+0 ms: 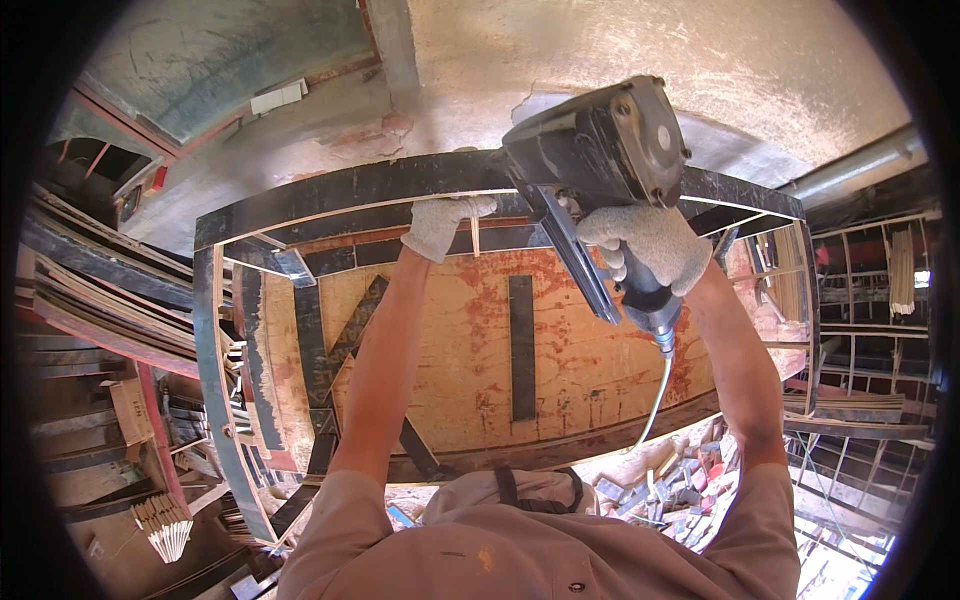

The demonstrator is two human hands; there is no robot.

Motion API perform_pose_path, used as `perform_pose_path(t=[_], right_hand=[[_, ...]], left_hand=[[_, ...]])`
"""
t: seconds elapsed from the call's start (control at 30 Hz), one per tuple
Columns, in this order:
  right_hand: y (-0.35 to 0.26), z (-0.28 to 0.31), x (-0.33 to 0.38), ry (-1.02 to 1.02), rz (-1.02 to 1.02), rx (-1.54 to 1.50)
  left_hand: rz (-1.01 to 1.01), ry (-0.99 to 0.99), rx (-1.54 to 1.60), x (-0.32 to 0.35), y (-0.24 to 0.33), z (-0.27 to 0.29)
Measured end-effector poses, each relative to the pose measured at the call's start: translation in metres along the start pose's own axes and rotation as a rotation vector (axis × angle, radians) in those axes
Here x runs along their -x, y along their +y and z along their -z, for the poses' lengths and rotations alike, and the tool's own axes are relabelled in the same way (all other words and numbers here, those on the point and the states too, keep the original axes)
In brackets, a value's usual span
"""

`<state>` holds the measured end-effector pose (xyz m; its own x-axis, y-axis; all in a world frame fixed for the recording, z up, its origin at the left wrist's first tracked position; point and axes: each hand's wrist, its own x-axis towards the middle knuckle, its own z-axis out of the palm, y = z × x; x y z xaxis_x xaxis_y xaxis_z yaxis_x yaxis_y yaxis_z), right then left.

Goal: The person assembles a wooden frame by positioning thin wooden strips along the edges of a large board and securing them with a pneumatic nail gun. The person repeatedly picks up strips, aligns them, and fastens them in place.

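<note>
Gloved right hand grips a dark nail gun, nose hidden; left hand pinches a thin wood strip on the frame.

Both arms out; gloved left hand & right hand gripping.

Both hands are covered by knitted work gloves of a light grey-white, speckled weave with ribbed cuffs ending at the wrists: left hand, right hand. The forearms are bare from the glove cuffs to short sleeves of a plain tan-beige shirt, whose fabric shows creases, a small orange mark near the chest and a dark button lower down. A dark strap loop lies across the shirt at the neckline.
</note>
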<state>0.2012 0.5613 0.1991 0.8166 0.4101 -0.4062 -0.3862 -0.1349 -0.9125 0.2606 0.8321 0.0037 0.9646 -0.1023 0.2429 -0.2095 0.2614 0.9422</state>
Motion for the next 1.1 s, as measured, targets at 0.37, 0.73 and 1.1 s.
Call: perform_pose_path(t=[0.37,0.73,1.1], right_hand=[[-0.04,-0.007,-0.019,-0.034,-0.111,0.165],[-0.062,-0.015,-0.023,-0.065,-0.12,0.327],[-0.064,-0.015,-0.024,-0.009,-0.196,0.394]], left_hand=[[-0.039,0.038,-0.12,0.004,0.009,-0.008],[0.031,-0.014,-0.185,0.001,-0.003,0.002],[0.035,-0.009,-0.141,0.003,-0.004,0.003]])
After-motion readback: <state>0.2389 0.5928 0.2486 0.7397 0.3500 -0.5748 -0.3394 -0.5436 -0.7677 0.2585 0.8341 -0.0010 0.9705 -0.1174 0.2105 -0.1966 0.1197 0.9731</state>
